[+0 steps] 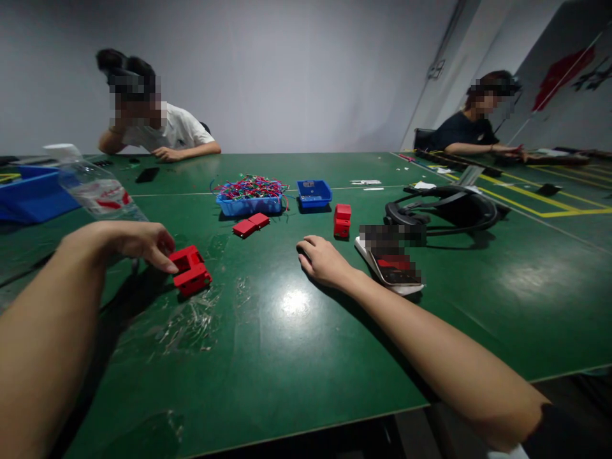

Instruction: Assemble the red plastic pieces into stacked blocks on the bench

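My left hand [136, 245] reaches in from the left, and its fingertips pinch the upper edge of a red plastic housing [191, 270] lying on the green table [296, 357]. My right hand [322, 260] rests on the table near the middle with its fingers curled under; nothing shows in it. Two flat red lids [250, 224] lie further back. A small upright red housing [342, 220] stands just beyond my right hand. A blue tray [249, 204] heaped with several coloured wires sits behind the lids.
A smaller blue tray [314, 192] stands right of the wire tray. A phone [393, 268] lies by my right wrist, a black headset [444, 213] behind it. A plastic bottle [98, 190] and blue bin [31, 194] sit far left. Two people sit at the far edge.
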Motion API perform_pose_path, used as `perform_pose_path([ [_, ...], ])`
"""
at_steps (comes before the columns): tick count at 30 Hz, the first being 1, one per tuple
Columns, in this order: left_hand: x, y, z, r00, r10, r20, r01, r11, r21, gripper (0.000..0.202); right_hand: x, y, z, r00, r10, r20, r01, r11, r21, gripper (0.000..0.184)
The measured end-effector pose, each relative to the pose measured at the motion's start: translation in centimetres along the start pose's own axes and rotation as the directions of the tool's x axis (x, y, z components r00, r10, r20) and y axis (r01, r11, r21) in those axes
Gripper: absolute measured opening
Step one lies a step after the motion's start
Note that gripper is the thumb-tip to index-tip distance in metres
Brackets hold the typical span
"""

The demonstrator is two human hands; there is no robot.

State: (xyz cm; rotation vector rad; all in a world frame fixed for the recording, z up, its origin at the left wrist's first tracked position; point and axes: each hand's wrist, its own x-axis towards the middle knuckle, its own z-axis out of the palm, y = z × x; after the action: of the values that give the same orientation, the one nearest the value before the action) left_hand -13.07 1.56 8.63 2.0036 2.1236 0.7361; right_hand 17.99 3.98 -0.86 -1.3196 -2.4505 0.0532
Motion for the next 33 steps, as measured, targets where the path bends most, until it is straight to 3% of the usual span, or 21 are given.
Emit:
perform_pose_path([
  [3,-0.6,1.3,2.0,1.000,-0.016,0.018,0.018,0.997,-0.076,0.051,0.0,0.0,0.1,1.000,-0.003,-0.001,0.003,1.000,-0.004,0.029],
  [6,1.0,0.2,3.1,0.984,-0.121,0.128,0.133,0.987,-0.093,0.039,-0.1,0.0,0.2,1.000,-0.003,-0.002,0.003,1.000,-0.002,0.029],
  [8,2.8,-1.8,3.2,0.915,-0.175,0.363,0.198,0.980,-0.028,0.023,-0.1,0.0,0.1,1.000,-0.002,0.000,0.002,1.000,0.001,0.029],
  [9,3.8,-2.8,3.1,0.839,-0.143,0.525,0.174,0.985,-0.009,0.014,-0.1,-0.1,0.0,1.000,-0.002,0.002,0.002,1.000,0.002,0.030],
  [10,4.7,-3.9,3.1,0.818,-0.078,0.570,0.125,0.991,-0.043,0.016,-0.1,-0.1,0.0,1.000,-0.002,0.003,0.002,1.000,0.002,0.030],
  [14,6.2,-6.2,3.1,0.817,0.112,0.566,0.025,0.973,-0.228,0.047,-0.1,-0.2,-0.3,1.000,-0.003,0.006,0.003,1.000,-0.005,0.030],
  [17,5.9,-6.5,3.2,0.772,0.143,0.619,0.111,0.929,-0.354,0.045,0.0,-0.1,-0.3,1.000,-0.001,0.007,0.001,1.000,-0.004,0.030],
  [20,5.6,-6.8,3.1,0.754,0.112,0.647,0.200,0.900,-0.388,0.043,0.0,0.0,-0.3,1.000,-0.002,0.015,0.002,1.000,-0.001,0.030],
  [23,5.6,-7.6,2.9,0.767,0.094,0.634,0.244,0.872,-0.424,0.050,0.1,0.1,-0.3,1.000,0.000,0.024,0.000,1.000,-0.001,0.030],
  [27,5.7,-8.7,3.0,0.835,0.023,0.550,0.342,0.761,-0.551,0.056,0.1,0.1,-0.2,1.000,0.000,0.019,0.000,1.000,-0.001,0.031],
  [33,5.2,-8.1,3.6,0.890,0.029,0.455,0.358,0.573,-0.737,0.038,0.1,0.0,-0.4,1.000,0.002,0.026,-0.003,1.000,0.008,0.030],
])
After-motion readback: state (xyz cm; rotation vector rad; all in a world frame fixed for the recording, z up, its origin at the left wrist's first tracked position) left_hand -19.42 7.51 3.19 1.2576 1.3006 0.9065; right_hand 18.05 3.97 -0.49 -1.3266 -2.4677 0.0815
